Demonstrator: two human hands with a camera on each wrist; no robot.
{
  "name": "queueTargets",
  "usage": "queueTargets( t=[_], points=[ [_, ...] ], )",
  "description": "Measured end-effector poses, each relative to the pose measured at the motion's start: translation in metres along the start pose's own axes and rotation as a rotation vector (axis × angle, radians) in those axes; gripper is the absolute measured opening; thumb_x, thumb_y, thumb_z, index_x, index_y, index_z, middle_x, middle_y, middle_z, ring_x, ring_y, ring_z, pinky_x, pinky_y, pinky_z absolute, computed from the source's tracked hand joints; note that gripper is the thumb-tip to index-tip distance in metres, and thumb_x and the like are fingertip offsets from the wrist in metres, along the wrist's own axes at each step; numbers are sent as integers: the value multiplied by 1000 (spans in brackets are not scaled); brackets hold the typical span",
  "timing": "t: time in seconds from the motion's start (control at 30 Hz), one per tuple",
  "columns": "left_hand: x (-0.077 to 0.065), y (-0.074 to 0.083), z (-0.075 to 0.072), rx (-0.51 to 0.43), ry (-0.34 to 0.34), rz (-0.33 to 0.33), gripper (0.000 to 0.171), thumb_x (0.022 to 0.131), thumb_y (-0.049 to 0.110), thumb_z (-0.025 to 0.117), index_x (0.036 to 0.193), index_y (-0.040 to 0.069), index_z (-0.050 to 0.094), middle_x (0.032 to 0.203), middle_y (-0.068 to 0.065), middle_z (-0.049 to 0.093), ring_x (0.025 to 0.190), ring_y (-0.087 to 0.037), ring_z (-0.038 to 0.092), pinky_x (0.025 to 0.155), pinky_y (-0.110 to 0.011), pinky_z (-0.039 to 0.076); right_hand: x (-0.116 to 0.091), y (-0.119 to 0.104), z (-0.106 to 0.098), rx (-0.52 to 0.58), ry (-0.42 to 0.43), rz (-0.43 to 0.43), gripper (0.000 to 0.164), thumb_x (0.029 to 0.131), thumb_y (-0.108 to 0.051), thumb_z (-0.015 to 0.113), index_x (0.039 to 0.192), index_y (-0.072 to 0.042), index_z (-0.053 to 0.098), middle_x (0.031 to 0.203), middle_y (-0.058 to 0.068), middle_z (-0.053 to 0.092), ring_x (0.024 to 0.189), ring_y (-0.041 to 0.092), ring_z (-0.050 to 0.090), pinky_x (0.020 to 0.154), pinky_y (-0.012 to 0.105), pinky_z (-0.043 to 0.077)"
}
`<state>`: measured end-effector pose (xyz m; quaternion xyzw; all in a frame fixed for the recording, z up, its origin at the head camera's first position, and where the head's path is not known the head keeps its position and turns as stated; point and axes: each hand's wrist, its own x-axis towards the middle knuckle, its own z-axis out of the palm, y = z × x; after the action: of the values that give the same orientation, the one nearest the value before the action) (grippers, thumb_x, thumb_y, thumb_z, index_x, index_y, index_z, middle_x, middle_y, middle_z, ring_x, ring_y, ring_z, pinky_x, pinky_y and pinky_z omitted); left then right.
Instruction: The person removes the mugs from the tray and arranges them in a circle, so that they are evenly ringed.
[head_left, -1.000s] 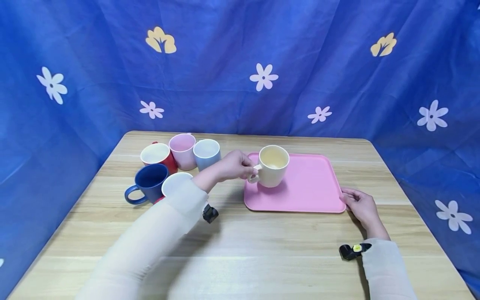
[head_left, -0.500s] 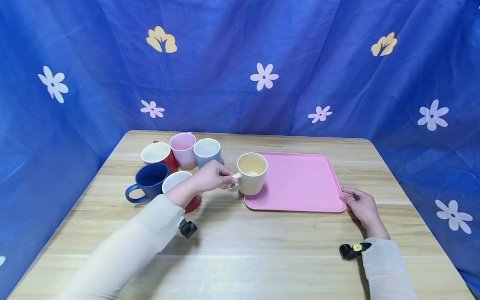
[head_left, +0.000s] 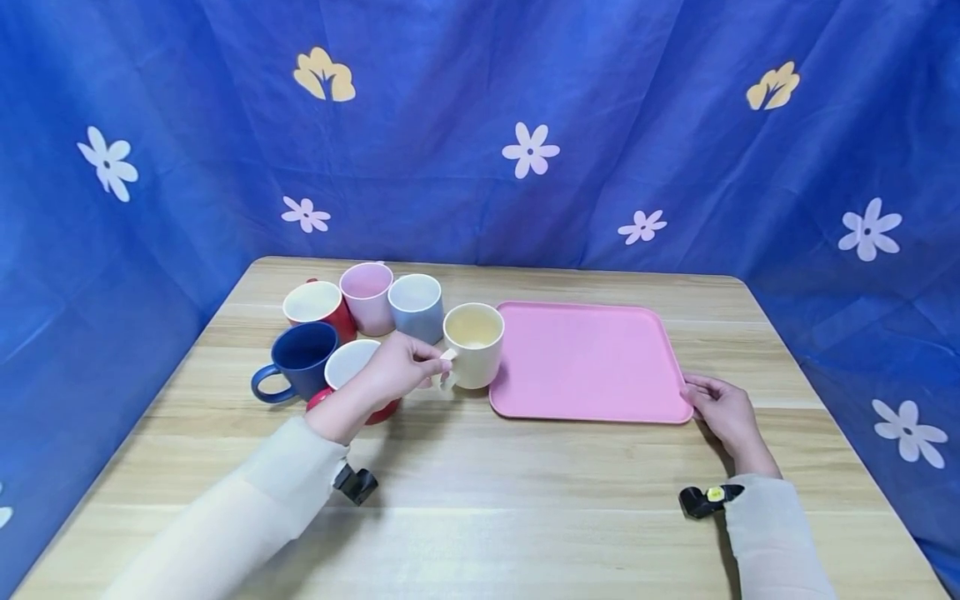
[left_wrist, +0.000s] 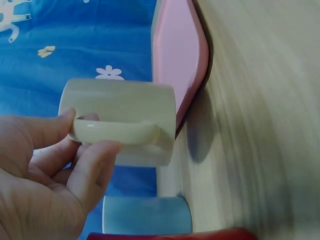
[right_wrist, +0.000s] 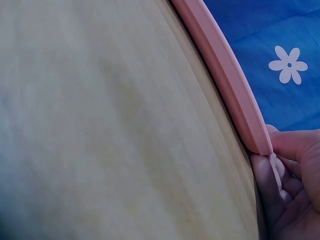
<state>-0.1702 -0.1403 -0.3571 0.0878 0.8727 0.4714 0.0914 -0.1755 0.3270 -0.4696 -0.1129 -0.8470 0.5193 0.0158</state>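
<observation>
My left hand (head_left: 397, 367) pinches the handle of a cream mug (head_left: 477, 358), which is upright just left of a pink tray (head_left: 592, 367). In the left wrist view, thumb and fingers grip the handle (left_wrist: 112, 132), and the mug (left_wrist: 120, 100) appears a little above the table, its shadow apart from it. The tray lies flat with nothing on it. My right hand (head_left: 722, 414) holds the tray's near right corner; the right wrist view shows fingers and thumb (right_wrist: 295, 145) on either side of its rim (right_wrist: 235, 85).
Left of the cream mug stand a light blue mug (head_left: 416, 310), a pink mug (head_left: 367, 300), a dark blue mug (head_left: 302, 362) and two red mugs with white insides, one (head_left: 318, 307) behind, the other (head_left: 351, 364) partly hidden by my left hand. A blue curtain (head_left: 480, 167) hangs behind the wooden table (head_left: 525, 508).
My left hand has carried the cream mug leftward, from over the tray's left part to beside its left edge. The right hand and the tray have stayed in place.
</observation>
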Motion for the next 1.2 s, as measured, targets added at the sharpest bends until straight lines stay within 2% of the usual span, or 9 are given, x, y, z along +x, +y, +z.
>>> queueTargets(
  t=[0.1,0.43,0.6,0.8,1.07,1.2],
  points=[
    [-4,-3,2,25,31,9,14,89,8,66,81,-2,72,74,-6,64,64,-16,53,57,-27,44,0,-1,0,-6,-2,19,44,94,-21,61,129,6,55,101,4,67,77,-6,58,66,18,52],
    [-21,-7,11,56,128,-16,14,88,8,67,76,2,72,66,-3,62,58,-12,52,51,-26,38,0,-1,0,-11,-5,31,45,94,-23,62,129,4,55,104,6,67,77,-5,59,67,18,52],
    [-29,-9,19,13,184,-60,12,88,8,68,84,-1,74,75,-7,66,59,-12,55,53,-26,42,0,-1,-1,-11,-2,19,45,94,-23,62,129,5,55,105,8,67,77,-6,59,67,18,52],
    [-34,-14,25,-29,244,-94,14,88,9,68,92,-3,74,85,-13,70,63,-16,62,58,-25,47,-1,-1,-1,10,-11,4,44,94,-20,61,128,7,54,100,3,67,77,-6,59,67,18,52],
    [-37,-20,29,-110,324,-150,13,87,9,69,89,-3,74,85,-12,68,64,-15,62,57,-21,47,0,-1,-1,-7,-7,17,45,94,-23,61,129,5,54,105,8,66,77,-6,59,67,18,52],
    [-38,-22,31,-160,357,-175,15,87,8,70,93,-5,73,83,-12,67,65,-18,65,55,-19,47,0,-1,-1,-6,-7,21,46,94,-23,62,129,5,54,103,6,67,77,-6,59,67,18,52]
  ],
)
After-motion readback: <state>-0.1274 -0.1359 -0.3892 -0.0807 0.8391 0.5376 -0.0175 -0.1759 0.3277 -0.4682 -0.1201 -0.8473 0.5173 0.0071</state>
